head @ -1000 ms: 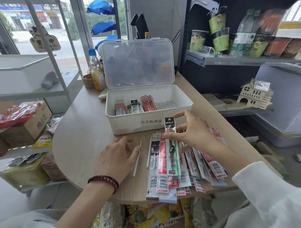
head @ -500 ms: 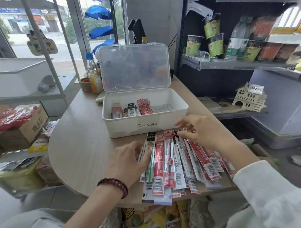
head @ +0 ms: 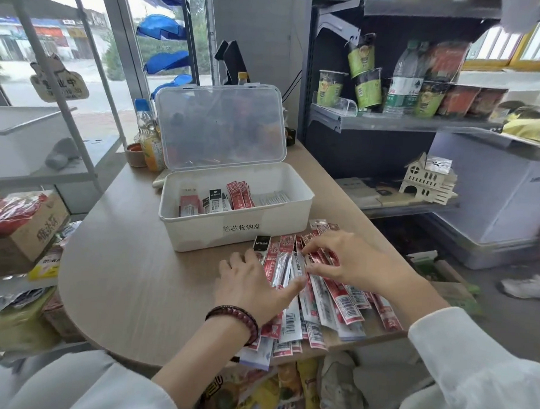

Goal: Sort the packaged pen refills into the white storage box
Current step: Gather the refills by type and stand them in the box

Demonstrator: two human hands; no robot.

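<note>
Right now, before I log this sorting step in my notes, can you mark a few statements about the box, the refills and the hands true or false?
1. The lid of the white storage box stands open. True.
2. The box is empty. False: several packaged refills already stand inside it.
3. Both the left hand and the right hand are on the pile of refills on the table in front of the box. True.
4. The right wrist wears a bracelet. False: the bead bracelet is on the left wrist.
5. A drink bottle stands beside the open lid. True.
</note>
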